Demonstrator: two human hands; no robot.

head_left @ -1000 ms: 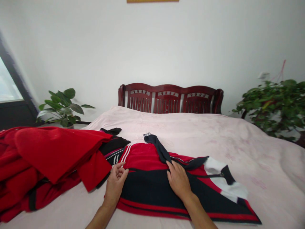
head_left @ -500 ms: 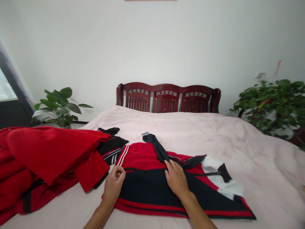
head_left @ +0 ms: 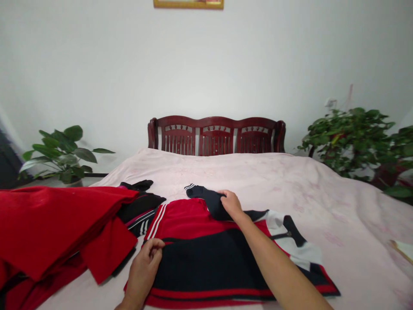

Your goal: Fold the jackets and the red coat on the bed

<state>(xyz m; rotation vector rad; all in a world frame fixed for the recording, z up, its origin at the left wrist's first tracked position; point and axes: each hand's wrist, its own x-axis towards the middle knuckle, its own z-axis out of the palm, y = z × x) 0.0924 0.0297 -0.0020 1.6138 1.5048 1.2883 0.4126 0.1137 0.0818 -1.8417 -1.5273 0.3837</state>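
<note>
A zip-up track jacket in navy, red and white lies on the bed, its white-and-navy collar end toward the right. One navy sleeve with a white-striped cuff reaches over the far edge. My right hand pinches this sleeve partway along. At the near left, my left hand has its fingers curled together at the jacket's striped hem; whatever fabric is between the fingertips is hard to make out, but they rest on the hem edge.
A heap of red and black clothes lies to the left, close to my left hand. The pink bedspread extends behind and right. A dark red wooden headboard stands at the wall, with leafy plants at both sides.
My right hand has moved away from me along the sleeve, which now lies farther out and flatter. My left hand stays at the hem. The view has turned slightly right.
</note>
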